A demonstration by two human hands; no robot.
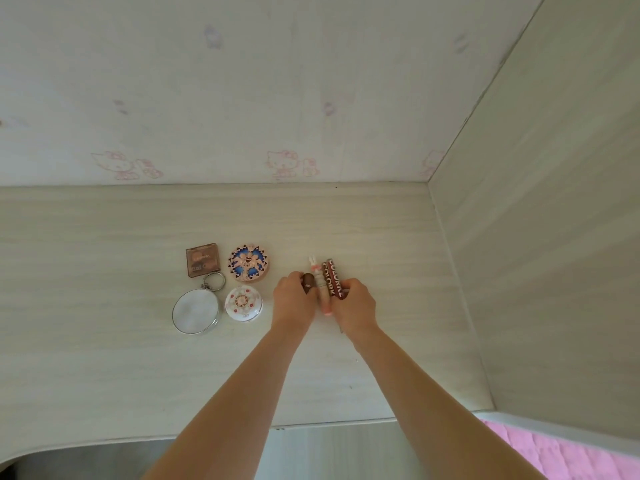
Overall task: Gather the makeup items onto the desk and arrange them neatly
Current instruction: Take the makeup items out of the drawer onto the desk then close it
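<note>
On the desk (104, 341), her left hand (294, 301) grips a brown lipstick (308, 283); the right hand (355, 306) grips two brown tubes (333, 277), a pink tube (319, 282) between. Four compacts (248, 267) lie left of both hands.

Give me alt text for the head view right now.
Both hands press a row of slim makeup tubes together on a pale desk: left hand on a brown tube, right hand on the lettered ones. To their left sit a square palette, two patterned compacts and a round mirror.
</note>
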